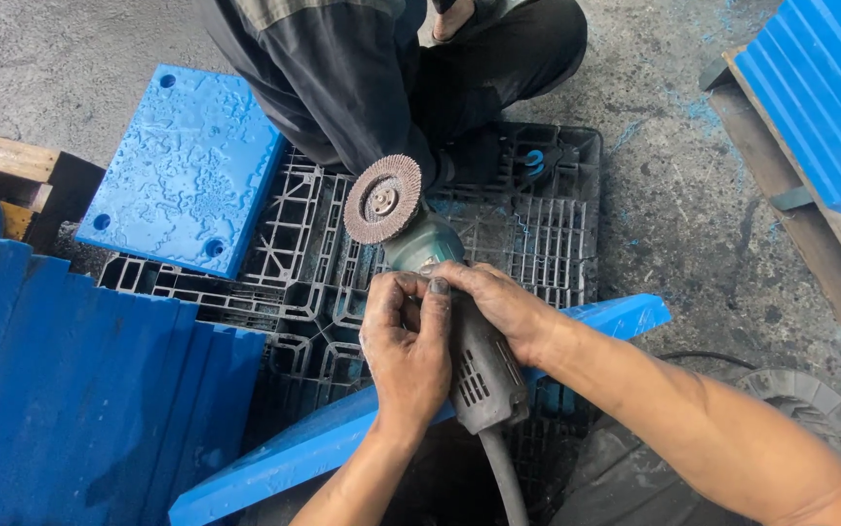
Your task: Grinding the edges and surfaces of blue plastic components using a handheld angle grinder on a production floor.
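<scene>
Grey grinder (469,360) sits above the black pallet (537,234), disc (383,199) facing up. Left hand (406,346) and right hand (498,302) both grip its body; a blue strip (342,429) lies beneath.

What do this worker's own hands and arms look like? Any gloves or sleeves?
No gloves and no sleeves in view: both forearms are bare up to the frame edge. The left hand and right hand are smudged with dark grime and pale dust, and the nails are dirty. I see no watch, rings or bands on either wrist.
</scene>
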